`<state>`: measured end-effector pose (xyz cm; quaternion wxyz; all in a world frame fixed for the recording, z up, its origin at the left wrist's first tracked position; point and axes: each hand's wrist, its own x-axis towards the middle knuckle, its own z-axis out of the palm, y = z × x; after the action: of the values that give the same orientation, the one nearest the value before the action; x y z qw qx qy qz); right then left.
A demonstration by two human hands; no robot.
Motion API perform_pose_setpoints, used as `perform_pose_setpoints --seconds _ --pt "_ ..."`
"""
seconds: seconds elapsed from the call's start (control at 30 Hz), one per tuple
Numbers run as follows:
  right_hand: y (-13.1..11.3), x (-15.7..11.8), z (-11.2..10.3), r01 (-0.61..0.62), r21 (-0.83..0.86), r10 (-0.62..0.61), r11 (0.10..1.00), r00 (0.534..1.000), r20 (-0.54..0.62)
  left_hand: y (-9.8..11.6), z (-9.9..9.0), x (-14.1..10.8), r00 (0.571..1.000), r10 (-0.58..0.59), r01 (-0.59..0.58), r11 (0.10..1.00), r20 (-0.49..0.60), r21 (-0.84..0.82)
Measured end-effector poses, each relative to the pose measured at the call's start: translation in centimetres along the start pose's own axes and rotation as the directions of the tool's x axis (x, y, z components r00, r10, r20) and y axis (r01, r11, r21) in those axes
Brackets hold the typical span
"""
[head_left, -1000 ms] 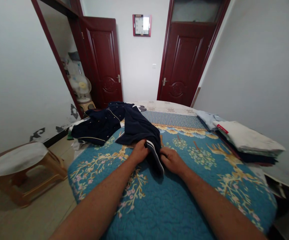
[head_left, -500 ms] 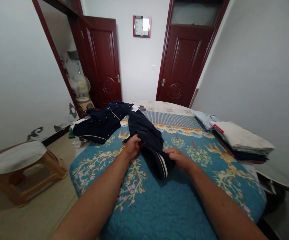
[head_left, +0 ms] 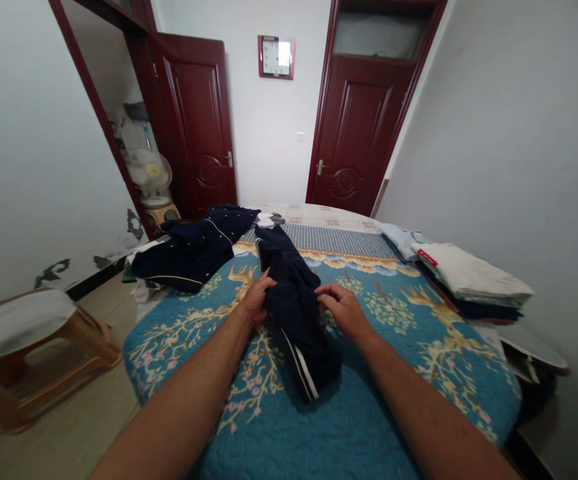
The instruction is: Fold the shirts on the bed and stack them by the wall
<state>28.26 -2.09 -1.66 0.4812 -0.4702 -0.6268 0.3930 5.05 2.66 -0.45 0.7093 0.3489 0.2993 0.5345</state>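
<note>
A dark navy garment (head_left: 301,313) with white stripes lies lengthwise over the blue patterned cloth (head_left: 363,420), its striped end toward me. My left hand (head_left: 257,298) grips the garment's left edge, fingers closed on the fabric. At the right edge, my right hand (head_left: 339,308) has its thumb and fingers pinched together against the fabric. Farther left lies a bunched navy garment with light dots and piping (head_left: 189,253).
At the right edge of the table is a stack of folded clothes (head_left: 483,273), a light blue folded piece (head_left: 403,239) behind it. Small white and grey items (head_left: 270,219) lie at the back. A stool (head_left: 53,347) stands left on the floor.
The striped end of the garment has come closer to me and lies flatter. My right hand has shifted left and up along its edge. The view has turned slightly.
</note>
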Motion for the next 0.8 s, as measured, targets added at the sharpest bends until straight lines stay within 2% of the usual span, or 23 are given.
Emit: perform_pose_setpoints --seconds 0.03,0.1,0.2,0.27,0.37,0.47,0.53,0.6,0.67,0.7,0.8 --pt "0.6 0.4 -0.3 0.028 -0.104 -0.041 0.994 0.991 -0.125 0.0 0.2 -0.3 0.998 -0.028 0.028 1.0 0.051 -0.007" --pt "2.0 1.2 -0.7 0.019 -0.25 -0.084 0.968 0.964 -0.251 0.0 0.6 -0.9 0.98 -0.088 0.09 0.996 0.178 -0.005" --pt "3.7 2.3 -0.9 -0.025 -0.317 -0.056 0.948 0.969 -0.242 -0.3 1.1 -1.4 0.909 -0.203 0.197 0.979 0.363 0.054" --pt "4.5 3.0 -0.6 -0.002 -0.33 -0.062 0.944 0.981 -0.185 -0.4 1.3 -1.5 0.867 -0.251 0.229 0.968 0.43 0.104" --pt "5.1 4.3 0.2 0.082 -0.319 -0.111 0.944 0.991 -0.073 -0.5 1.4 -1.4 0.845 -0.272 0.224 0.962 0.461 0.157" --pt "5.3 5.1 0.7 0.098 -0.335 -0.116 0.937 0.993 -0.032 -0.6 1.3 -1.3 0.846 -0.291 0.217 0.953 0.446 0.21" --pt "5.2 5.3 0.7 0.04 -0.36 -0.065 0.932 0.996 -0.058 -0.6 1.1 -1.3 0.845 -0.316 0.225 0.942 0.432 0.249" --pt "5.1 5.5 0.1 -0.054 -0.335 0.005 0.941 0.989 -0.147 -0.4 0.8 -1.3 0.842 -0.33 0.235 0.936 0.426 0.262" --pt "4.9 5.7 -1.4 -0.121 -0.208 0.051 0.97 0.948 -0.315 0.3 0.1 -1.3 0.87 -0.288 0.212 0.951 0.4 0.224" --pt "4.8 5.7 -2.5 -0.116 -0.118 0.056 0.986 0.905 -0.422 0.8 -0.3 -1.3 0.898 -0.243 0.183 0.965 0.367 0.189" --pt "4.7 5.4 -7.3 -0.001 0.061 0.043 0.998 0.727 -0.685 2.9 -2.4 -0.8 0.984 -0.041 0.036 0.999 0.175 0.034"
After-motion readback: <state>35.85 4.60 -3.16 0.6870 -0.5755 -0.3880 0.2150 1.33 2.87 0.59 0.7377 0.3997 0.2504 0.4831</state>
